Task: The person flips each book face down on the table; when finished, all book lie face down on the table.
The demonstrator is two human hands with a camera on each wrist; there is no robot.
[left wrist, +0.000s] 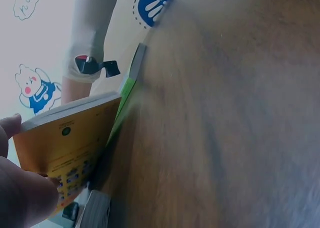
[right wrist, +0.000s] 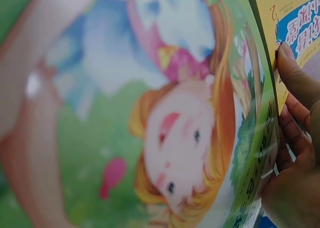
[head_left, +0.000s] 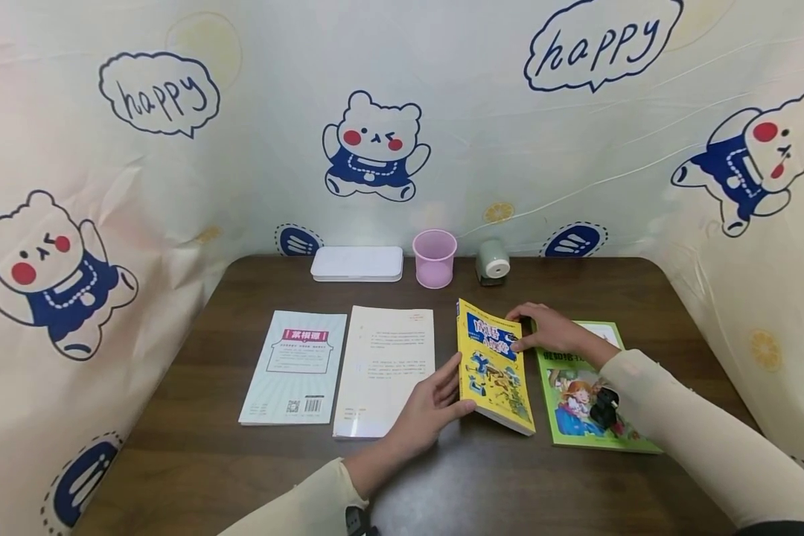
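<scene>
A yellow book point(head_left: 496, 365) with a blue title panel is held up at a tilt, front cover facing up. My left hand point(head_left: 423, 411) grips its left edge, thumb on the front cover and fingers behind. My right hand point(head_left: 551, 328) pinches the upper right edge, the thumb on the cover in the right wrist view. From below, the left wrist view catches the yellow book's back cover point(left wrist: 75, 148), raised off the wooden table point(left wrist: 215, 112). Just right of it lies a green book point(head_left: 576, 402) with a cartoon girl, partly covered by my right arm.
A pale blue book point(head_left: 295, 372) and a white book point(head_left: 382, 357) lie side by side on the left. Along the back stand a white flat case point(head_left: 357, 264), a pink cup point(head_left: 435, 259) and a small green-grey object point(head_left: 492, 260), before a patterned cloth point(head_left: 261, 164).
</scene>
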